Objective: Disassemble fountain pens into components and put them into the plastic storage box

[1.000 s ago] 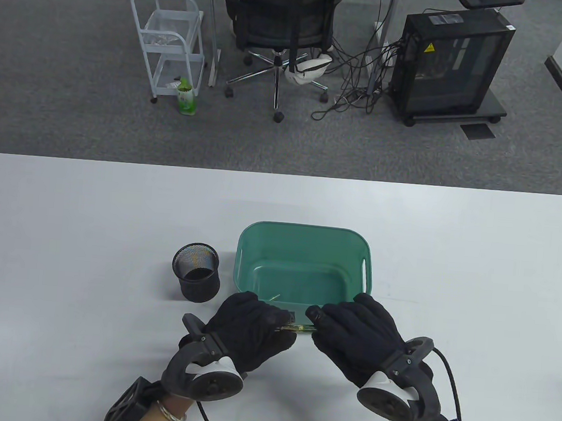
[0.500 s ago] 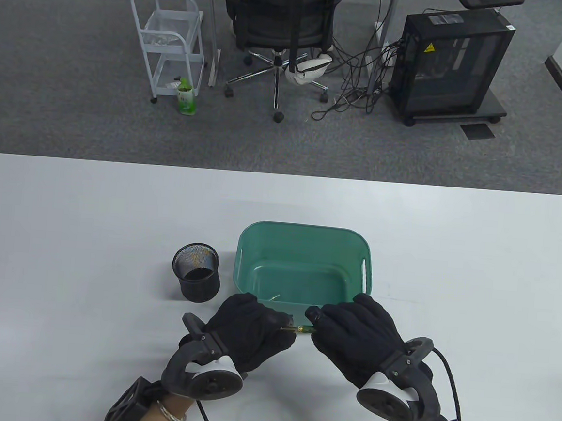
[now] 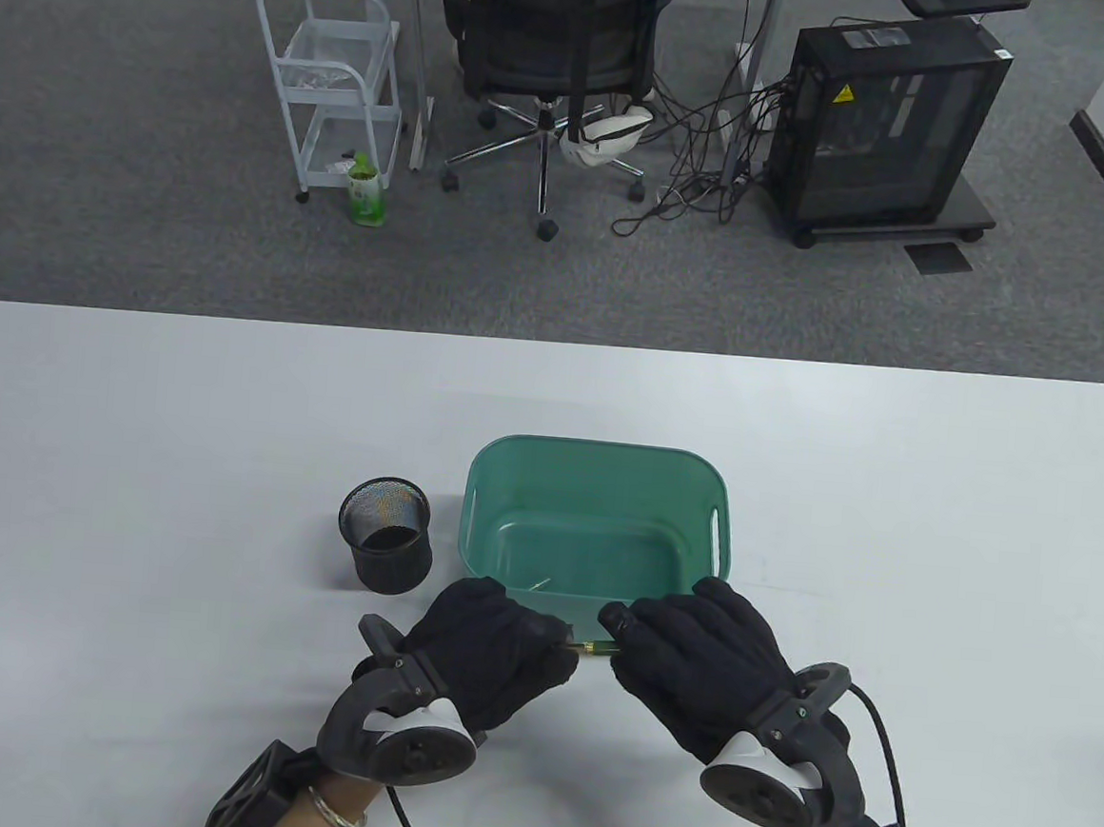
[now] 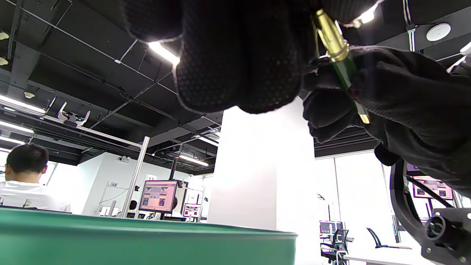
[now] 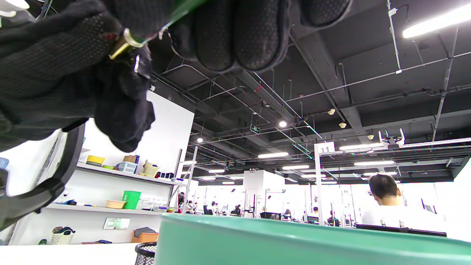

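A green fountain pen with gold trim (image 3: 594, 646) is held level between my two hands, just in front of the near rim of the green plastic box (image 3: 596, 455). My left hand (image 3: 519, 645) grips its left, gold end; the gold section (image 4: 331, 38) shows under those fingers. My right hand (image 3: 648, 645) grips the green barrel (image 4: 347, 75); the gold ring (image 5: 125, 40) shows where the hands meet. A thin gold part (image 3: 540, 583) lies inside the box near its front left.
A black mesh pen cup (image 3: 385, 534) stands left of the box. The box's near rim (image 4: 147, 235) fills the bottom of both wrist views. Beyond the table's far edge are a chair (image 3: 553, 41), a white cart (image 3: 335, 81) and a computer tower (image 3: 885, 125).
The visible stretch of pen between the hands has grown slightly shorter; the left fingertips shifted a little over its gold end. Both hands stay in place.
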### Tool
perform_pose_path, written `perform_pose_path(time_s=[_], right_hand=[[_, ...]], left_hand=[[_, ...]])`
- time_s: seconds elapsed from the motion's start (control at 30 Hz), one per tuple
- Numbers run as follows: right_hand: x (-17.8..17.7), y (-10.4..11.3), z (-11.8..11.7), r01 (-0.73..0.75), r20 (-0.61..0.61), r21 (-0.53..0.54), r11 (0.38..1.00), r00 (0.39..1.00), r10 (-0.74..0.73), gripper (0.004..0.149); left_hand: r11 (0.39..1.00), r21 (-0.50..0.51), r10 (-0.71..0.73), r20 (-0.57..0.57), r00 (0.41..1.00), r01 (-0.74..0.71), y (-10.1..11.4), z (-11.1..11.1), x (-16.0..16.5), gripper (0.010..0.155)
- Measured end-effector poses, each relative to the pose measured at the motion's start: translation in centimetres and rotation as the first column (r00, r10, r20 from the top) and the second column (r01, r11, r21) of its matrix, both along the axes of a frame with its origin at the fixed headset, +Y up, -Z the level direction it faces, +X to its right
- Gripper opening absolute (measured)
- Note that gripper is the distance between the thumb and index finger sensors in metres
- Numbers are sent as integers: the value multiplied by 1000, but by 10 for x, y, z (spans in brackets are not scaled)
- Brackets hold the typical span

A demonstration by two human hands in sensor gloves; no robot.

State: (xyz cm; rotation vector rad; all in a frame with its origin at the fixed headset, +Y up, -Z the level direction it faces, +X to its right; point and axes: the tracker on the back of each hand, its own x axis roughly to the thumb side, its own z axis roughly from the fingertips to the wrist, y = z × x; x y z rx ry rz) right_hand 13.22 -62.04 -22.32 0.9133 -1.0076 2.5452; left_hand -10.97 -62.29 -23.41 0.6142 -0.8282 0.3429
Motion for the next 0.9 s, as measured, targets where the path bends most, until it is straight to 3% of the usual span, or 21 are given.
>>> perform_pose_path(time_s=[0.6, 0.9], right_hand=[[1, 0, 0, 1, 4, 2, 1000, 1000, -1, 44], [1, 0, 0, 1, 6, 2, 1000, 1000, -1, 44]], left_hand=[[1000, -1, -10, -6, 1000, 10, 0, 0, -1, 58], [999, 6, -31, -8, 999, 31, 0, 1, 1, 54]])
